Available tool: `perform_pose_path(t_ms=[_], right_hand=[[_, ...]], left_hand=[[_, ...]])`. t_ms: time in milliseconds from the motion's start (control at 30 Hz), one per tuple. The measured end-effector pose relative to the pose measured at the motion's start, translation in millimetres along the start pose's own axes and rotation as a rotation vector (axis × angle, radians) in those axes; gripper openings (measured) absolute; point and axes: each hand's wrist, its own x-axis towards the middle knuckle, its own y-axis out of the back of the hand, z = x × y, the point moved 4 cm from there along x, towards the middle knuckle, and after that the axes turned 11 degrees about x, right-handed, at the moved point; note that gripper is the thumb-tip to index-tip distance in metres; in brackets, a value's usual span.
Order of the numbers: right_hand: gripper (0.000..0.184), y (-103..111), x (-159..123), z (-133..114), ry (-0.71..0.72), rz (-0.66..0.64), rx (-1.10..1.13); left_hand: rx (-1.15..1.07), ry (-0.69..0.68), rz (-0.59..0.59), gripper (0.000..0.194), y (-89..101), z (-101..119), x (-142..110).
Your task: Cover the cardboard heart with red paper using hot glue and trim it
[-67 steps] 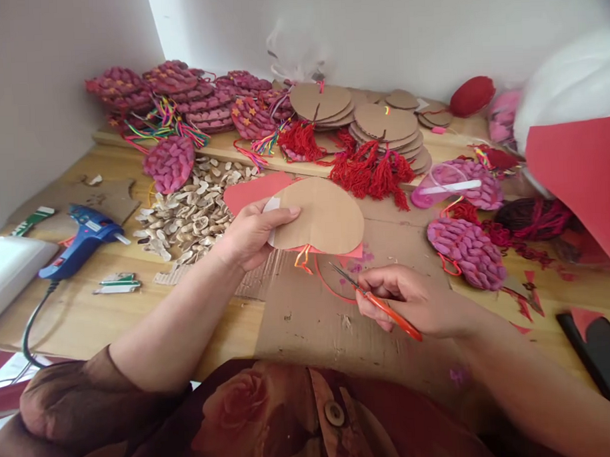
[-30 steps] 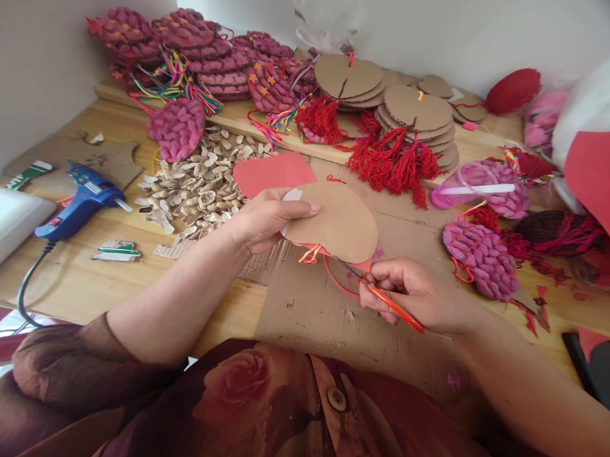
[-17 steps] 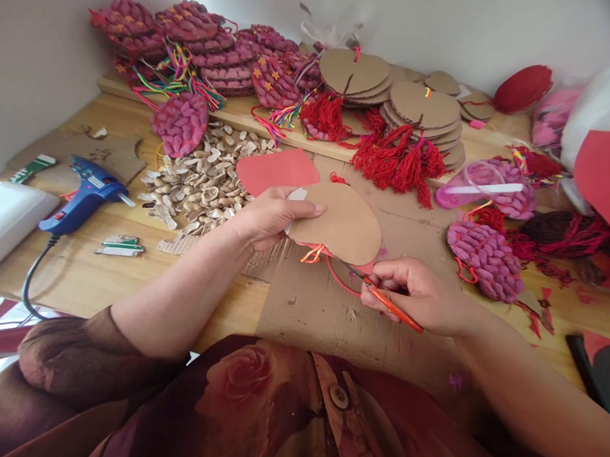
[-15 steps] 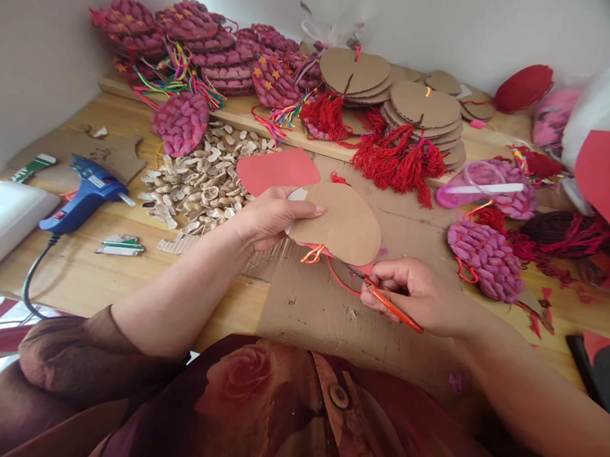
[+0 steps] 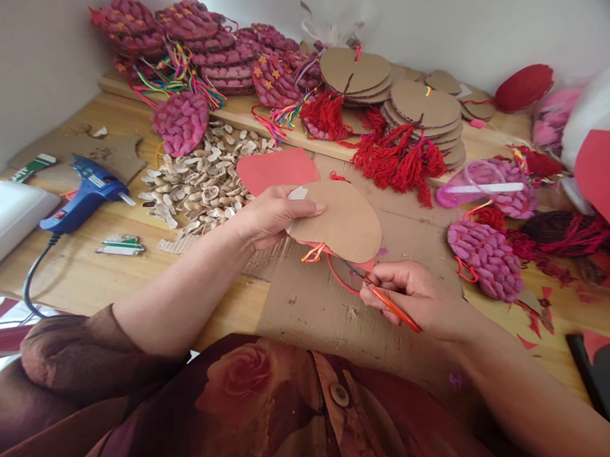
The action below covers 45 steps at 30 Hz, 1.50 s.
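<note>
My left hand (image 5: 272, 217) grips a rounded cardboard cutout (image 5: 341, 220) by its left end, thumb on top. Red paper (image 5: 365, 265) shows under the cutout's lower edge, and a small orange cord loop (image 5: 313, 253) sticks out there. My right hand (image 5: 412, 295) is closed around a pair of scissors with orange handles (image 5: 395, 308). The blades point up and left at the red paper's lower edge, and their tips are partly hidden. A narrow red strip (image 5: 339, 278) curves down beside the blades. Another red paper piece (image 5: 277, 171) lies just behind my left hand.
Peanut shells (image 5: 203, 182) lie heaped on the left, near a blue glue gun (image 5: 86, 196). Stacked cardboard discs (image 5: 423, 104) with red tassels (image 5: 397, 160) stand at the back. On the right are a pink shell-covered piece (image 5: 485, 261), red scraps and a black object (image 5: 603, 378).
The scissors moved up from below the cutout to the red paper's edge. My left hand shifted slightly right with the cutout. The whole view tilted down a little; the last half second is nearly still.
</note>
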Motion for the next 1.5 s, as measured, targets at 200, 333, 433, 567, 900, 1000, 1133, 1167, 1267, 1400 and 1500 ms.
perform_pose_path(t_ms=[200, 333, 433, 567, 900, 1000, 1133, 1167, 1267, 1400, 1500], right_hand=[[0.04, 0, -1, 2, -0.01, 0.019, 0.013], [0.038, -3, -1, -1, -0.051, 0.054, 0.016], [0.038, -5, 0, -1, -0.059, 0.072, 0.006], [0.036, -4, 0, 2, -0.048, 0.072, 0.028], [0.045, -10, 1, -1, -0.061, 0.098, 0.063], [0.044, -10, 1, 0, -0.047, 0.084, 0.074], [0.041, -8, 2, 4, -0.033, 0.063, 0.079], [0.04, -8, 2, 4, -0.032, 0.061, 0.084], [0.041, -8, 2, 5, -0.037, 0.067, 0.107], [0.042, -11, 4, 1, -0.038, 0.06, 0.139], [0.039, -13, 5, 1, -0.021, 0.042, 0.174]], left_hand=[[-0.021, -0.014, -0.014, 0.024, -1.2, 1, 0], [-0.021, -0.022, -0.021, 0.023, -2.4, 0, 0], [-0.041, -0.028, -0.03, 0.026, -3.6, -1, 0], [-0.058, -0.037, -0.031, 0.027, -3.3, -2, 0], [-0.059, -0.041, -0.033, 0.027, -3.8, -3, 0], [-0.061, -0.035, -0.041, 0.027, -5.2, -4, -1], [-0.065, -0.025, -0.042, 0.027, -5.7, -4, -1], [-0.066, -0.02, -0.042, 0.027, -5.8, -4, -1], [-0.075, -0.011, -0.041, 0.026, -5.9, -5, -1], [-0.081, -0.006, -0.056, 0.024, -7.3, -6, 0], [-0.091, 0.005, -0.071, 0.023, -8.8, -6, -1]])
